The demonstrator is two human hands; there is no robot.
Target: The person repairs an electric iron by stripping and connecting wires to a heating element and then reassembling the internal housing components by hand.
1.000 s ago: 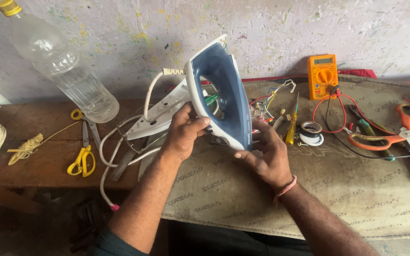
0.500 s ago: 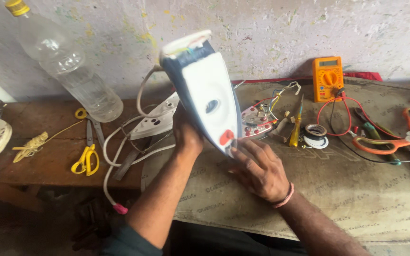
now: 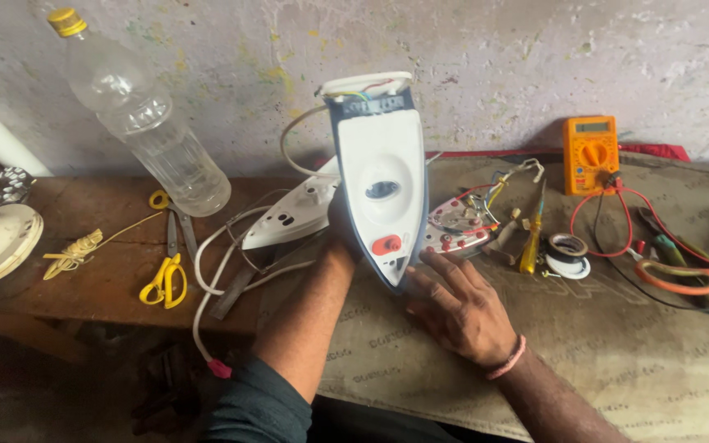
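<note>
The person stands a white and blue iron housing (image 3: 381,184) on its pointed nose near the middle of the worktop (image 3: 108,279), its flat white face turned toward the camera, apparently so that the oval opening and the red knob low on that face can be looked over. The left hand (image 3: 343,220) reaches behind the housing's left edge and is mostly hidden by it; its grip seems closed around the back of the shell to keep it upright, though the fingers cannot be seen. The right hand (image 3: 459,308) lies just right of the housing's tip, fingers spread apart and flat on the brown printed cloth (image 3: 617,344), fingertips touching the lower edge as a brace rather than a clamp. A white cord (image 3: 207,283) trails from the housing's top and loops away to its left, left slack so the shell can be turned. Behind the housing to its left lies a separate white cover piece (image 3: 293,215); behind it to the right rests the soleplate with exposed wiring (image 3: 461,226), laid open for access. Farther right of the housing sit a yellow screwdriver (image 3: 532,238), a roll of black tape (image 3: 569,248), an orange multimeter (image 3: 591,153) with red leads, and orange-handled scissors (image 3: 683,277). Well left of the housing are yellow scissors (image 3: 166,275) and a clear plastic bottle (image 3: 137,111) leaning against the wall.
</note>
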